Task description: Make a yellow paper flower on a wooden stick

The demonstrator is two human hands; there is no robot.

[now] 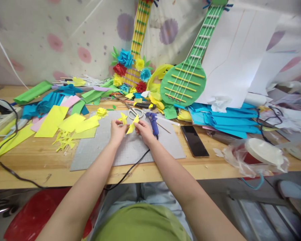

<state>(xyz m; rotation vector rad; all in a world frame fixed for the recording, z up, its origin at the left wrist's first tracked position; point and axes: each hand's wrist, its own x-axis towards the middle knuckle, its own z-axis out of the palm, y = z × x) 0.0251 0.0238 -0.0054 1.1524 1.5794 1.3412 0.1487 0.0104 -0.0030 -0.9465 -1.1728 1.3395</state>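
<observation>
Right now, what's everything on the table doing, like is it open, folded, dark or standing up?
Left hand: pinching yellow paper
Right hand: pinching yellow paper too
Glue gun: lying down; can't tell if it's on
Scissors: lying down; can't tell if they're open
Phone: face up, screen dark
Green guitar: upright
Gray mat: flat

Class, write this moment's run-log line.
left hand: holds yellow paper piece; right hand: holds pointed yellow paper strip; nearby: purple plastic glue gun; below: flat grey mat
</observation>
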